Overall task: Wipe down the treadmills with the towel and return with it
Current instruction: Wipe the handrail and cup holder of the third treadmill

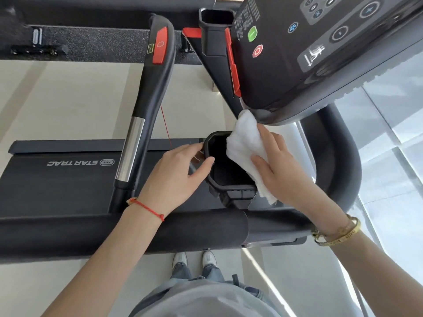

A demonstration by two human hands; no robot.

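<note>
Wiping the cup holder of a treadmill, towel in the right hand.

The right hand [278,167] holds the white towel [246,147] with fingers and thumb curled round it, draped over the far rim of the near cup holder [231,177] just under the console [320,53]; the left hand [177,170] steadies the holder's left rim, its grip pinching the edge; to do this well, I judge, push the cloth down along the inner walls and floor while the left hand braces (the corners look easy to miss); the holder looks empty inside; a second cup holder [215,30] farther off also shows nothing in it.
</note>
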